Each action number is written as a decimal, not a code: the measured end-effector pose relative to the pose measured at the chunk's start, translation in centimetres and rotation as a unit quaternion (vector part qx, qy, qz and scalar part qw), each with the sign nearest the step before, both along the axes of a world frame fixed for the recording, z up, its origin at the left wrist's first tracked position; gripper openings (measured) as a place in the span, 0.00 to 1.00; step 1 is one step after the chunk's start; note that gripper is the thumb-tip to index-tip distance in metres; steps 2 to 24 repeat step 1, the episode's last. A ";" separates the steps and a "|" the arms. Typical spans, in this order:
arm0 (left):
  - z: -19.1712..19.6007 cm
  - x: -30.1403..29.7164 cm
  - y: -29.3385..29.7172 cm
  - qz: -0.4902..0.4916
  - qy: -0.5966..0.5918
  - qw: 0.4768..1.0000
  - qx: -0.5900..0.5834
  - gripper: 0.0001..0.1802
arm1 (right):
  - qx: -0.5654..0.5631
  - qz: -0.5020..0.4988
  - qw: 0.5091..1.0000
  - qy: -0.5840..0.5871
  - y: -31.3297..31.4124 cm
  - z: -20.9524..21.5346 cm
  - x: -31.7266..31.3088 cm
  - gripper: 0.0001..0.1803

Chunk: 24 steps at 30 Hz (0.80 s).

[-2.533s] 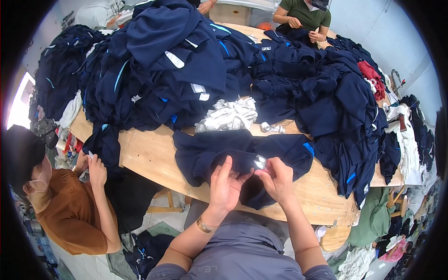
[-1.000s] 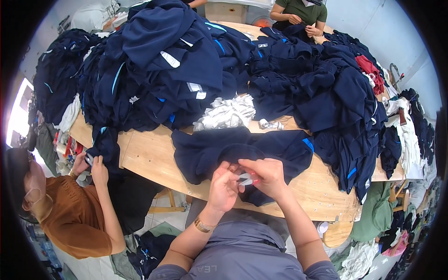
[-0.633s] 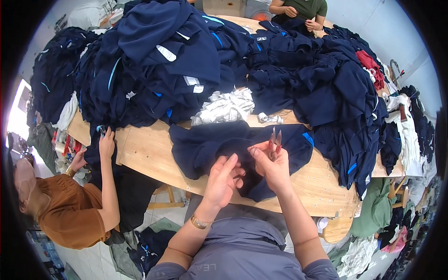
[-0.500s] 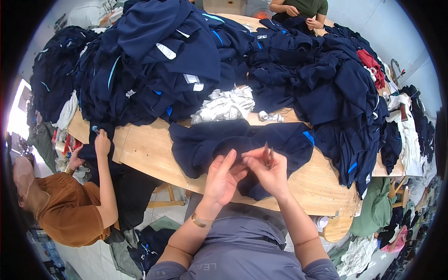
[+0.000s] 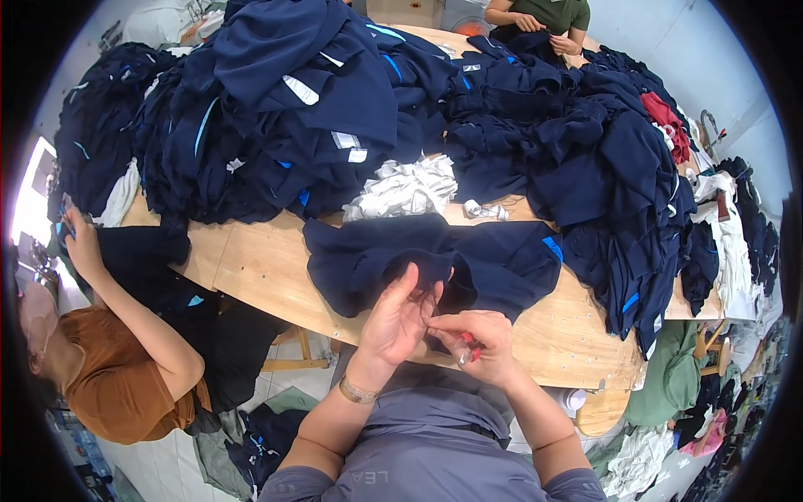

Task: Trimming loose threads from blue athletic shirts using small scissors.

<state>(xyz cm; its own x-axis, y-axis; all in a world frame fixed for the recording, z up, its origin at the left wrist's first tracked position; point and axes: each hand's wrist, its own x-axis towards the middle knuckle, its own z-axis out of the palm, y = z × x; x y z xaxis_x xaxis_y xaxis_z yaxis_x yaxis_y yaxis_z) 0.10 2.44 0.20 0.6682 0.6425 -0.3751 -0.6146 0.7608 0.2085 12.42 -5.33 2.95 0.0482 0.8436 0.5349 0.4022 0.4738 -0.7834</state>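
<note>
A navy garment point(image 5: 510, 259) lies spread on the table in front of me, a bright blue strip at its right end. My left hand point(image 5: 391, 322) is at its near edge, palm up, with a fold of the cloth between thumb and fingers. Close beside it, my right hand point(image 5: 485, 335) pinches what looks like a thin dark thread near the left fingers. Small red-handled thread snips point(image 5: 472, 345) are tucked in the right palm, their blades partly hidden.
Large heaps of navy garments point(image 5: 309, 100) cover the far side of the wooden table point(image 5: 577, 351). A bundle of white strips point(image 5: 406, 188) lies beyond my garment. A co-worker in brown point(image 5: 125, 368) handles navy cloth at left; another person point(image 5: 544, 21) works at the far side.
My right hand has dropped slightly and turned, bringing the red of the snips into view. My left fingers now overlap the cloth. The co-worker at left has swung an arm outward and up.
</note>
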 end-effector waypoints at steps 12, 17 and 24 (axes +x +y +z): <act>-0.2 -0.2 0.1 -0.011 -0.012 1.000 0.000 0.14 | 0.000 0.000 1.000 0.000 0.0 0.0 0.0 0.14; -0.2 -0.2 0.1 -0.011 -0.012 1.000 0.000 0.14 | 0.000 0.000 1.000 0.000 0.0 0.0 0.0 0.14; -0.2 -0.2 0.1 -0.011 -0.012 1.000 0.000 0.14 | 0.000 0.000 1.000 0.000 0.0 0.0 0.0 0.14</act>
